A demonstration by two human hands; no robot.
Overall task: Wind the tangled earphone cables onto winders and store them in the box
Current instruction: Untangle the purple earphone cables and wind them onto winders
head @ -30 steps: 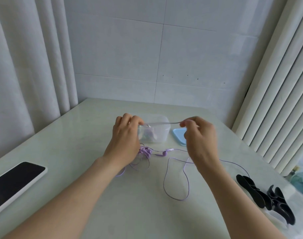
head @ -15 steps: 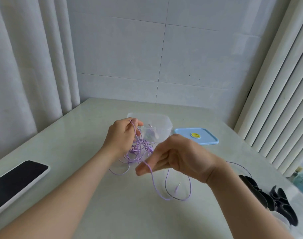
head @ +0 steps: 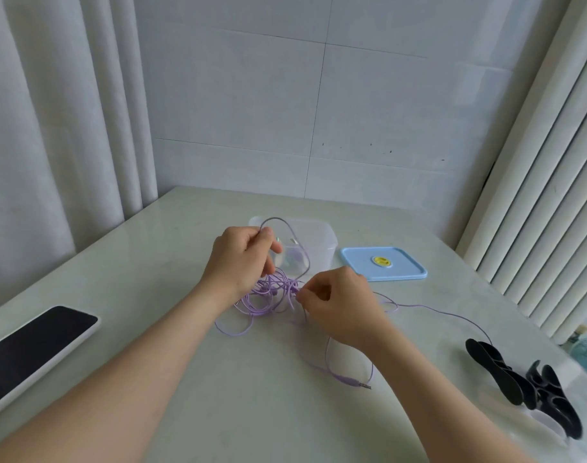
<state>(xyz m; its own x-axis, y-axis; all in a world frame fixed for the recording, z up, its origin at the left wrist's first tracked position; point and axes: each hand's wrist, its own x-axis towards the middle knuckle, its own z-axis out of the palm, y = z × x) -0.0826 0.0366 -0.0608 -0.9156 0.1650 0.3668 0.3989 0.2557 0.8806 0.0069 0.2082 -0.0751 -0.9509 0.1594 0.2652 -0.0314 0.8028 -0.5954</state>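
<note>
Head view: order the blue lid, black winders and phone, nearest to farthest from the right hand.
1. Blue lid, just beyond the right hand.
2. Black winders, at the table's right edge.
3. Phone, far left.

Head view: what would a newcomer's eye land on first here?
The tangled purple earphone cable at mid-table, with the left hand gripping a loop and the right hand pinching a strand. Behind it sits the clear box, its blue lid off to the right. The black winders lie at the right edge.
</note>
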